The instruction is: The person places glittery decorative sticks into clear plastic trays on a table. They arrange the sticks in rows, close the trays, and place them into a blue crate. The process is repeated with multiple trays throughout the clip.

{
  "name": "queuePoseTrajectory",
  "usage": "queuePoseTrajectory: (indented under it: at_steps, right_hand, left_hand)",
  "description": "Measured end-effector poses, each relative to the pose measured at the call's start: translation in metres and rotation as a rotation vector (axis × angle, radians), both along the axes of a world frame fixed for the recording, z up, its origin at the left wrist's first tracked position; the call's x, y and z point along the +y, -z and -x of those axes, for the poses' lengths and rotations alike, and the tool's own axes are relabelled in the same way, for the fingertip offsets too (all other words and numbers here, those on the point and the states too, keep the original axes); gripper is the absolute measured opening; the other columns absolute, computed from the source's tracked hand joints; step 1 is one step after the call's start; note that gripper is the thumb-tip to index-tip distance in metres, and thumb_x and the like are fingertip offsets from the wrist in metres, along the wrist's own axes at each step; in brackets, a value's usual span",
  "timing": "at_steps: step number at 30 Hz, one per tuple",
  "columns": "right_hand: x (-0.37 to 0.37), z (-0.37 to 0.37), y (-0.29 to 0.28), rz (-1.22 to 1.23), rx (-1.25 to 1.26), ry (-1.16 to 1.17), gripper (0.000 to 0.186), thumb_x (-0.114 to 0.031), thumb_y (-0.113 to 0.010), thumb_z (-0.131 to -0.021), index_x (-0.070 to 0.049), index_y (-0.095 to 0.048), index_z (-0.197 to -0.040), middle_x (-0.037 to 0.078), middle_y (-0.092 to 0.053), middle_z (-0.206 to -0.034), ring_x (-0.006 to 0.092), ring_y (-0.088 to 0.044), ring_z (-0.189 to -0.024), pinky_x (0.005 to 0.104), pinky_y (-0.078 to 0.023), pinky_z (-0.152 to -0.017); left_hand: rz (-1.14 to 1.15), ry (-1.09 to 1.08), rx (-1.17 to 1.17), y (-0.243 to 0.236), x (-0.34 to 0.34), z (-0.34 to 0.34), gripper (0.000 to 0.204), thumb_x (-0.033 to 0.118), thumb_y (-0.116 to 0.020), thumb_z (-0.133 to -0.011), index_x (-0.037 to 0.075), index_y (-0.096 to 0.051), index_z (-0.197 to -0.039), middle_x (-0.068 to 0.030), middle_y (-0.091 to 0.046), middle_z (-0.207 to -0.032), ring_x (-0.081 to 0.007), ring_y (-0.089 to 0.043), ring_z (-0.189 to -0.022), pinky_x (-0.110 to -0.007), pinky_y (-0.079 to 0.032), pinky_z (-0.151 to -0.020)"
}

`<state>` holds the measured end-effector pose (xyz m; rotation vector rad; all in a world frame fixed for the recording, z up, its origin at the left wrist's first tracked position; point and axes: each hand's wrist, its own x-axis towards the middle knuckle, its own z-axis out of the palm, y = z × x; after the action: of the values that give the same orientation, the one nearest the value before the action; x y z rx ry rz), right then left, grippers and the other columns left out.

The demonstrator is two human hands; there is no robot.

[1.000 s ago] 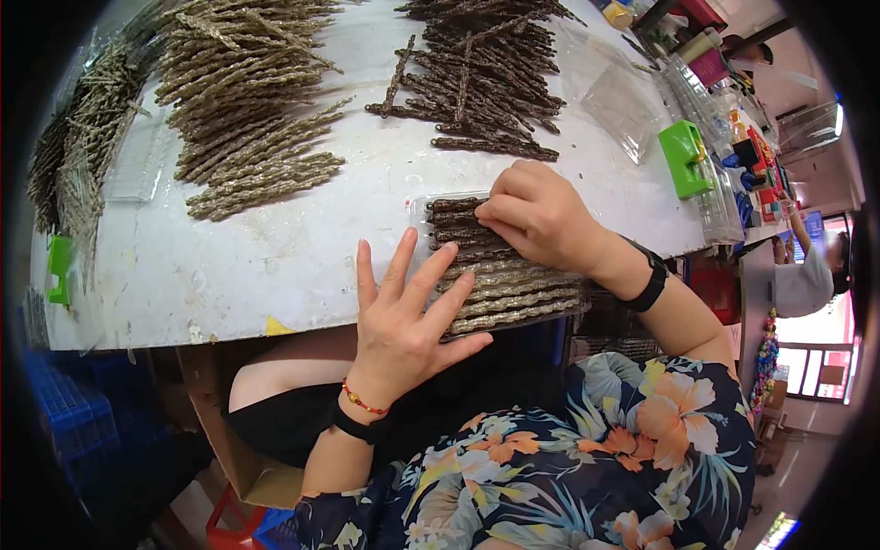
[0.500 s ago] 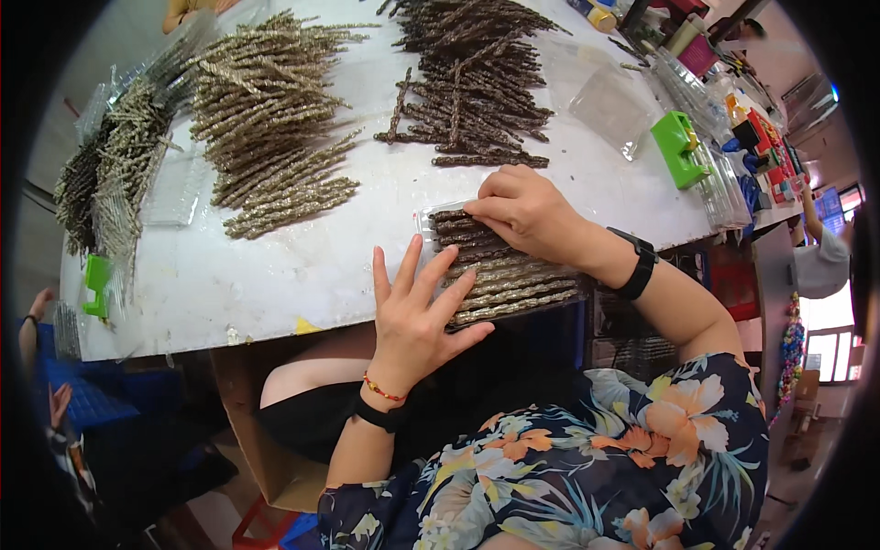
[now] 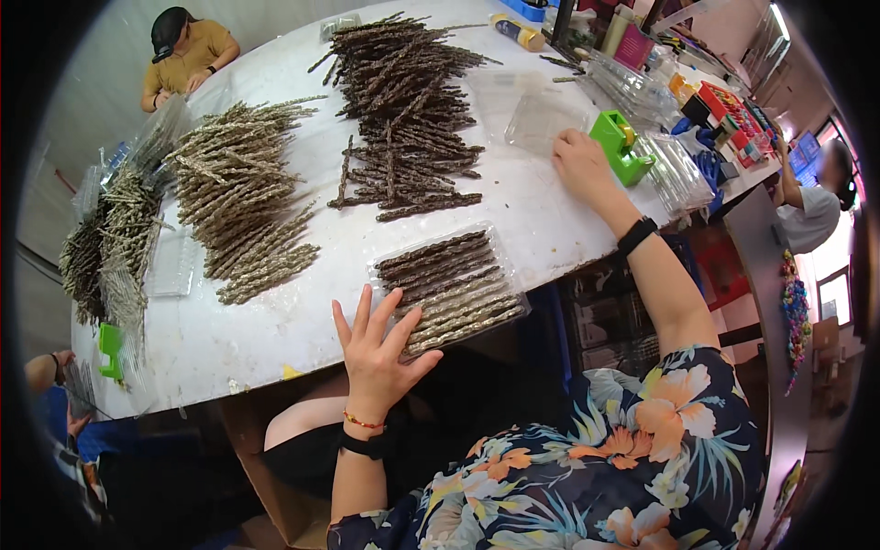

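A clear plastic tray filled with rows of dark brown and tan twisted sticks lies at the near edge of the white table. My left hand rests flat with spread fingers on the tray's near left corner, touching the tan sticks. My right hand has reached to the far right and lies palm down on the table beside a green tape dispenser, next to an empty clear tray. It holds nothing that I can see.
A heap of dark brown sticks lies at the back centre and a heap of tan sticks to the left. More sticks and clear trays sit far left. Stacked trays and boxes crowd the right end. Other people sit around the table.
My right hand left the filled tray and moved up and right to the green tape dispenser. My left hand stayed on the tray's near corner.
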<state>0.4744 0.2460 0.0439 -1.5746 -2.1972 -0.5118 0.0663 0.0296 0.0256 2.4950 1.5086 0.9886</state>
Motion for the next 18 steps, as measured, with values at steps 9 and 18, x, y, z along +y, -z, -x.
queuePoseTrajectory:
  at_steps: [9, 18]
  right_hand:
    - [-0.054, 0.009, -0.073, -0.094, 0.764, -0.145, 0.013, -0.014, -0.058, -0.104, -0.002, -0.062, -0.100, 0.012, -0.071, -0.112, 0.0248, -0.065, -0.102, 0.0345, -0.049, -0.093]
    - [-0.090, -0.020, -0.086, 0.414, 1.894, -0.535, 0.018, -0.016, -0.052, -0.107, -0.002, -0.063, -0.102, 0.007, -0.069, -0.098, 0.0200, -0.065, -0.095, 0.0354, -0.052, -0.094]
  left_hand:
    - [0.018, -0.057, 0.044, 0.001, -0.003, -0.001, 0.056, 0.049, -0.083, -0.075, 0.015, -0.074, -0.120, -0.0086, -0.060, -0.144, -0.0383, -0.043, -0.145, -0.067, -0.012, -0.123]
    - [0.002, -0.052, 0.043, -0.004, -0.002, -0.004, 0.080, 0.058, -0.076, -0.083, 0.012, -0.056, -0.145, -0.0175, -0.046, -0.157, -0.0408, -0.035, -0.150, -0.065, -0.008, -0.124]
